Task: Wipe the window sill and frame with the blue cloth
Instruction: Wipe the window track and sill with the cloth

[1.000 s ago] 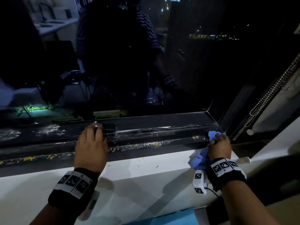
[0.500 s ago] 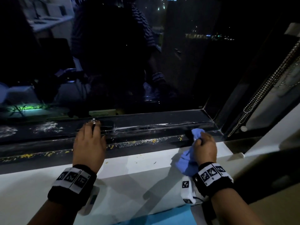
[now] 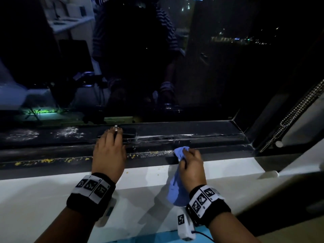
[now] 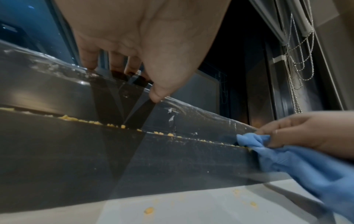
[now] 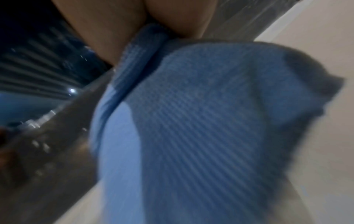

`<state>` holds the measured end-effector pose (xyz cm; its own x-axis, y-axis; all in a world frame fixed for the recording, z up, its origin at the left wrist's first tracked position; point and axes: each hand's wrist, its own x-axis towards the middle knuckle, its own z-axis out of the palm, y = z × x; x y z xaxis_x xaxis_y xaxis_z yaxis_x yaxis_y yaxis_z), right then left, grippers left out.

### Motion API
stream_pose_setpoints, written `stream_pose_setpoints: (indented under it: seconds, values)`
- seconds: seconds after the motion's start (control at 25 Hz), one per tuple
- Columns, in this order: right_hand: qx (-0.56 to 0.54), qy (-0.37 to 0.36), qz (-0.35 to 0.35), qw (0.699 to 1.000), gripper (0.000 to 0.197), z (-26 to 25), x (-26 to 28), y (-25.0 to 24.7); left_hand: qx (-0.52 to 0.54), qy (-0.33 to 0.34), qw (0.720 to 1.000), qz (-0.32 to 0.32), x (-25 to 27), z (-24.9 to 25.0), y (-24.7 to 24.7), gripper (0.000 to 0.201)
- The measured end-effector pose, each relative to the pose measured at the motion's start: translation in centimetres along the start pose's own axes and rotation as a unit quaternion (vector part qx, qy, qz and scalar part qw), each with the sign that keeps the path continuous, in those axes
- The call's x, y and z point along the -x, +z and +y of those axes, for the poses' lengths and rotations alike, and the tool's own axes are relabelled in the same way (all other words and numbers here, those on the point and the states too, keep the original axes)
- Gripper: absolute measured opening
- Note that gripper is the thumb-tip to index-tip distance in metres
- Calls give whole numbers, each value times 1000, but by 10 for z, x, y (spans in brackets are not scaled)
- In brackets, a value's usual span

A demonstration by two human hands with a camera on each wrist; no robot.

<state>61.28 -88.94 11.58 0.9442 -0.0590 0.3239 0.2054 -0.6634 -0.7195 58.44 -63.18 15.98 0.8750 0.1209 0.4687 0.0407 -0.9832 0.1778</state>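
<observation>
My right hand grips the blue cloth and presses its bunched tip into the groove of the dark window frame. The rest of the cloth trails back over the white sill. In the right wrist view the cloth fills the picture, blurred. My left hand rests flat on the frame, fingers straight, tips touching its upper ledge. Yellow crumbs line the groove left of the cloth, also seen as crumbs below my left palm.
Dark window glass rises behind the frame, with white dusty smears on the ledge at left. A beaded blind chain hangs at the right jamb. A few crumbs lie on the white sill.
My right hand has slid the cloth leftward along the frame groove, away from the right corner and toward my left hand. The left hand has stayed in place.
</observation>
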Motion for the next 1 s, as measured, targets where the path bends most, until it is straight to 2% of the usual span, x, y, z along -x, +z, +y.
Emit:
stream_pose_setpoints:
  seconds: [0.08, 0.2, 0.28, 0.36, 0.64, 0.76, 0.8, 0.96, 1.0]
  values:
    - [-31, -3, -6, 1000, 31, -3, 0, -8, 1, 2, 1000, 0, 0, 0, -1, 54]
    - [-20, 53, 109, 992, 35, 9, -5, -27, 10, 13, 1000, 5, 0, -3, -4, 54]
    - [2, 117, 142, 983, 30, 19, -10, -34, 10, 27, 1000, 8, 1, -6, -7, 55]
    - [20, 134, 123, 983, 30, 19, -14, -27, 10, 40, 999, 5, 1, -10, -10, 55]
    - [-26, 29, 16, 999, 27, -49, 18, 48, 25, 78, 996, -31, 1, -28, -13, 59]
    - [-35, -18, -51, 998, 28, -63, 24, 52, 31, 80, 995, -56, 1, -31, -15, 62]
    - [-48, -14, -49, 998, 28, -65, 25, 46, 36, 82, 994, -63, 2, -32, -16, 62]
    - [-16, 54, 117, 992, 29, -42, 16, 9, 51, 54, 996, -57, 12, -44, -20, 60]
    - [2, 84, 134, 987, 29, -33, 12, 3, 48, 35, 997, -51, 19, -48, -20, 59]
